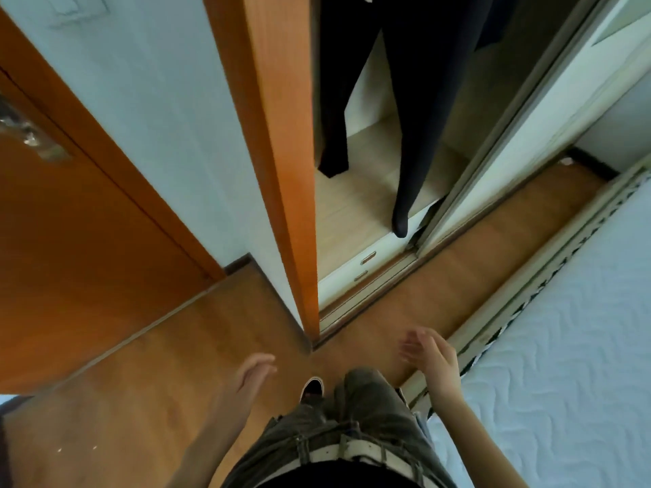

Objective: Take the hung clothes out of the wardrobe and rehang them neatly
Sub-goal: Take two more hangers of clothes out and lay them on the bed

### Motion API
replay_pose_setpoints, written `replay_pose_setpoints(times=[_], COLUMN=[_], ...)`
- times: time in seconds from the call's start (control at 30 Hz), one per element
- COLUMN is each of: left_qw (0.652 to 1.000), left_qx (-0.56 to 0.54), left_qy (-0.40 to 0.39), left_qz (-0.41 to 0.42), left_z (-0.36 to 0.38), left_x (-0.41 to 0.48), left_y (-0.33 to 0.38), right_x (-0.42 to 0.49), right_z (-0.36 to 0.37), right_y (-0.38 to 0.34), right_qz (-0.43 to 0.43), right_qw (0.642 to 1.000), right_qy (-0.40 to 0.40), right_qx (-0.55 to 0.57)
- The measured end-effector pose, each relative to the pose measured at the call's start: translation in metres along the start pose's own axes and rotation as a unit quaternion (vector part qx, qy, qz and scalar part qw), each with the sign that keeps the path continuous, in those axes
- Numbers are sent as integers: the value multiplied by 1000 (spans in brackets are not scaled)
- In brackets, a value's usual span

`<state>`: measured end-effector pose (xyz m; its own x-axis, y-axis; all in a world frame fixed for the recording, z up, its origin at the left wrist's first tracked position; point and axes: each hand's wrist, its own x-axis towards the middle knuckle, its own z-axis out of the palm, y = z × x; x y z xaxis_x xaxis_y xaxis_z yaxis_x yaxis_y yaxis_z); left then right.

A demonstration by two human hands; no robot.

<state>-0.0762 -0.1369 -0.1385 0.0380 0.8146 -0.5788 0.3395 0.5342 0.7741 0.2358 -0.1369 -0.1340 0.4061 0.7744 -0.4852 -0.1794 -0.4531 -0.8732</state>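
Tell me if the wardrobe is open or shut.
Open: its sliding door sits aside, and dark hung clothes show inside above the drawers.

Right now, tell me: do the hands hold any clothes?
No, left hand and right hand are empty; dark clothes hang in the wardrobe.

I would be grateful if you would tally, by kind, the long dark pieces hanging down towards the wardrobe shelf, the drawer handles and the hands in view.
Long dark hanging pieces: 2
Drawer handles: 2
Hands, left hand and right hand, both empty: 2
Total: 6
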Motion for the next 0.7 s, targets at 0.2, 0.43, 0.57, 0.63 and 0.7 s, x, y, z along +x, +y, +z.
replay_pose_setpoints(times=[0.2, 0.43, 0.57, 0.63, 0.7], left_qw=[978, 975, 985, 986, 982], left_qx=[124, 89, 12, -7, -36], left_qy=[-141, -157, -97, -56, -6], left_qz=[95, 132, 141, 157, 186], left_z=[61, 152, 209, 227, 235], left_x=[70, 168, 204, 215, 228], left_y=[89, 176, 234, 268, 307], right_x=[17, 92, 177, 216, 249], right_z=[-47, -115, -151, -162, -168], right_y=[-6, -25, -65, -103, -158], right_qz=[22, 23, 13, -19, -67], right_qw=[991, 982, 987, 992, 995], right_qy=[112, 170, 148, 111, 65], right_qx=[76, 80, 69, 56, 39])
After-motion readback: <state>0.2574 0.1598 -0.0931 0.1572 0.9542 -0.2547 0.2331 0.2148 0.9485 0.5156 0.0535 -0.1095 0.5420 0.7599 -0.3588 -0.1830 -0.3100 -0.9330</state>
